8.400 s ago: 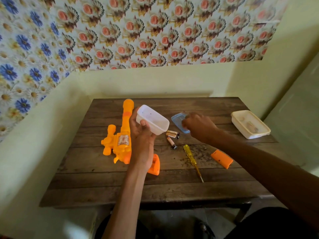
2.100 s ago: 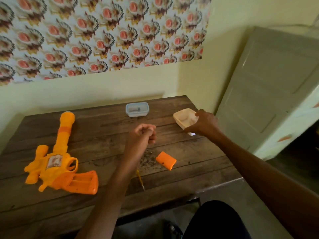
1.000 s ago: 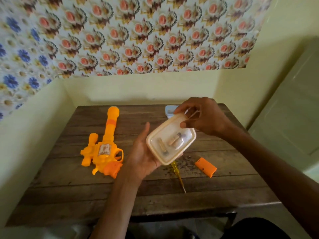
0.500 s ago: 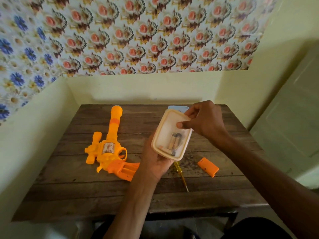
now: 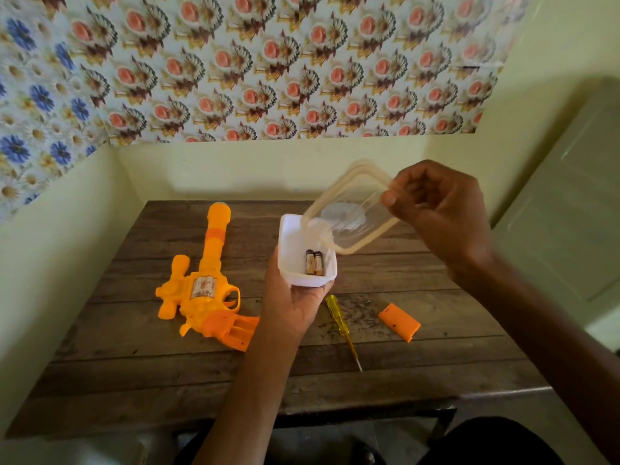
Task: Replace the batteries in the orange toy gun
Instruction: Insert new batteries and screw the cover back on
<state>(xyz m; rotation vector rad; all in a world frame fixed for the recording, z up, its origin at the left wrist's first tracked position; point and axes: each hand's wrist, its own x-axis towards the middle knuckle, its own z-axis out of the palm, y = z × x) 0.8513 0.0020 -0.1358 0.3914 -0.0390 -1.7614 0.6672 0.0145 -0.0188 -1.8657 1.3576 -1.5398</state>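
We cup the box (image 5: 295, 236) in our L hand (image 5: 292, 303), w/ two batteries (image 5: 313, 262) lying lengthwise inside, just below-left of our R hand (image 5: 439, 209), which pinches the lid (image 5: 349, 213).

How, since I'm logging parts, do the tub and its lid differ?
The tub is opaque white, the lid see-through. The left hand cradles the tub, with two batteries inside; the right hand pinches the lid, tilted above it. Both are rounded rectangles.
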